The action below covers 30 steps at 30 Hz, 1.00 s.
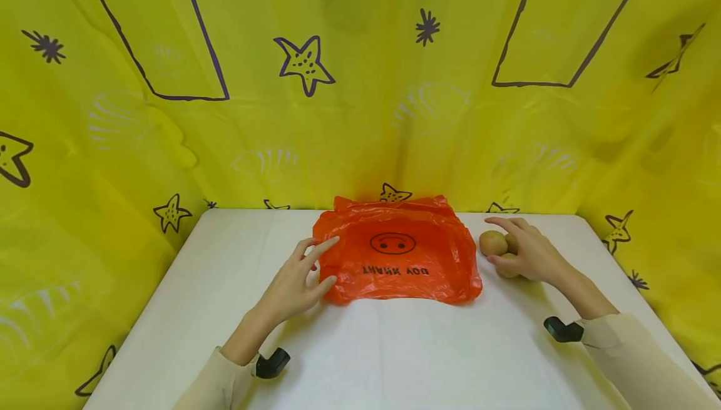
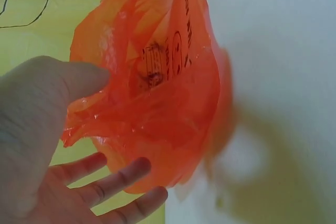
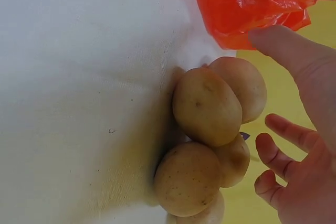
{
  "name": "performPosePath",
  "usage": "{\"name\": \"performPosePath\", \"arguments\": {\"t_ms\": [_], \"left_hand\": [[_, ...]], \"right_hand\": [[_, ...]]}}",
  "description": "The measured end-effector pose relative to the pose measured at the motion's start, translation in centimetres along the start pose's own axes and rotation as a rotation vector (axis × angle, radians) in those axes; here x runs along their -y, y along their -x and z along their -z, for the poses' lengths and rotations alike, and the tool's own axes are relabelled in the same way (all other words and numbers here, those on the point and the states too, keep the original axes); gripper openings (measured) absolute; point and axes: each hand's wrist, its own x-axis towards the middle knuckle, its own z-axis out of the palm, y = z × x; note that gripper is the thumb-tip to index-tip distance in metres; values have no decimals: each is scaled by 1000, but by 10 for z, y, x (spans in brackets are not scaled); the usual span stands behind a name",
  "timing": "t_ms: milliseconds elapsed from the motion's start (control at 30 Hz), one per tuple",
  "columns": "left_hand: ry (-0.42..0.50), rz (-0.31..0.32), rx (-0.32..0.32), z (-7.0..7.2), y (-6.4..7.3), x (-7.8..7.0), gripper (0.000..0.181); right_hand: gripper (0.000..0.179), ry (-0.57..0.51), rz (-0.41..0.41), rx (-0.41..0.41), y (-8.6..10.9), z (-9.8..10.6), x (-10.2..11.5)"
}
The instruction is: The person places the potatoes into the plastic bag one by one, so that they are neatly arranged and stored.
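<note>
An orange-red plastic bag (image 1: 394,285) with a printed pig snout and "THANK YOU" lies mid-table, its mouth partly spread in the left wrist view. By its left edge is my left hand (image 1: 293,285), fingers spread and holding nothing; whether the fingertips touch the plastic I cannot tell. Right of the bag sit several potatoes (image 3: 207,106) in a cluster. Over them hovers my right hand (image 1: 532,250), thumb and fingers apart, partly hiding them in the head view. The right wrist view shows a gap between this hand and the potatoes.
A white table (image 1: 394,353) carries everything. Yellow sheeting (image 1: 360,134) printed with stars and shells stands behind the table and along both sides. Each sleeve cuff has a black device, on the left wrist (image 1: 272,363) and the right wrist (image 1: 563,330).
</note>
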Motion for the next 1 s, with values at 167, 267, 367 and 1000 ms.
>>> {"name": "performPosePath", "arguments": {"t_ms": [167, 267, 367, 1000], "left_hand": [[92, -35, -20, -4, -4, 1, 64], [126, -31, -44, -4, -5, 1, 61], [156, -20, -63, -4, -5, 0, 58], [266, 71, -124, -8, -8, 4, 46]], "right_hand": [[72, 12, -38, 58, -6, 0, -2], [70, 18, -49, 78, -8, -1, -2], [69, 14, -63, 91, -10, -2, -3], [55, 67, -99, 53, -13, -9, -10]]}}
